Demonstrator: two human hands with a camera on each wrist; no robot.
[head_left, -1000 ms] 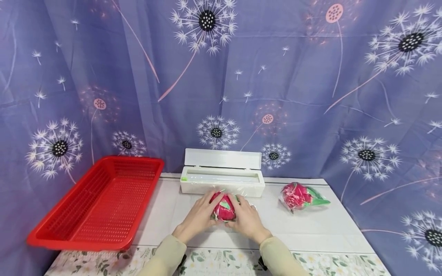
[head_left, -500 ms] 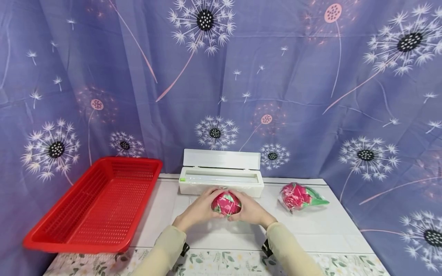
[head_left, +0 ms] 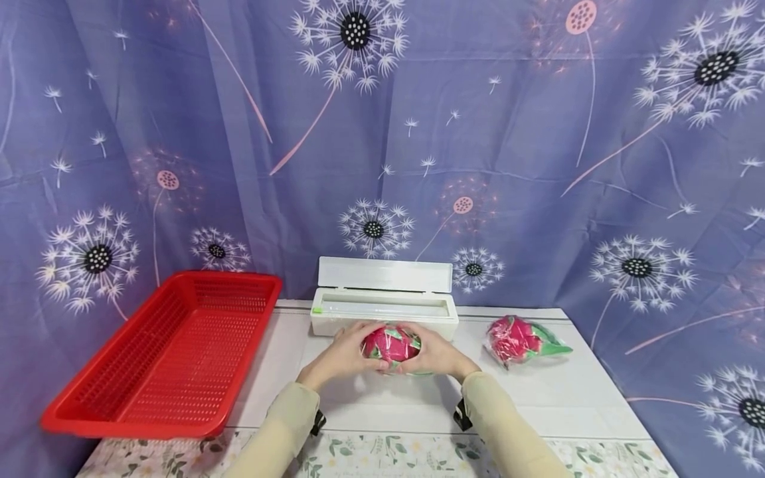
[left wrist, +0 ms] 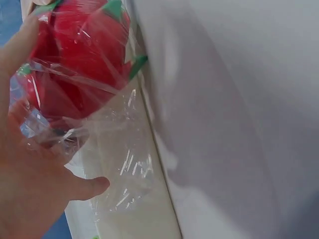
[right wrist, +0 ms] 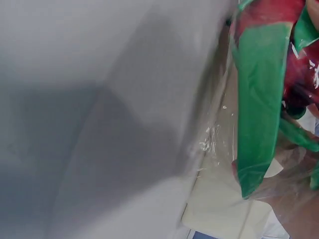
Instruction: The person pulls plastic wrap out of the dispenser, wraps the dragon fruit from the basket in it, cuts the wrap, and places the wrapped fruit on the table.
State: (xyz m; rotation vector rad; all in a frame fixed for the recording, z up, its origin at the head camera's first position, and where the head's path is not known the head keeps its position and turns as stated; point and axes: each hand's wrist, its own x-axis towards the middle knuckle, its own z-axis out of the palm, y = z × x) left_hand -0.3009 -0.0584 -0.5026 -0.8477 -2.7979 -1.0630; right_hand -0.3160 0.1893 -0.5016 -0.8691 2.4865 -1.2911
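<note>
A red and green toy dragon fruit [head_left: 391, 344] wrapped in clear cling film is lifted just above the white table [head_left: 538, 398], in front of the white film dispenser box [head_left: 382, 312]. My left hand [head_left: 342, 355] grips it from the left and my right hand [head_left: 437, 356] from the right, fingers curled round it. The left wrist view shows the fruit [left wrist: 82, 59] under crinkled film [left wrist: 119, 164] against my palm [left wrist: 30, 194]. In the right wrist view the fruit [right wrist: 269, 84] shows a green leaf under film.
A second film-wrapped dragon fruit [head_left: 518, 339] lies on the table to the right. An empty red mesh basket [head_left: 173, 352] sits at the left, overhanging the table edge. The dispenser's lid stands open against the dandelion-print curtain [head_left: 538, 166].
Both hands have lifted the wrapped fruit off the table and drawn it back toward the dispenser, turning it while the film gathers round it.
</note>
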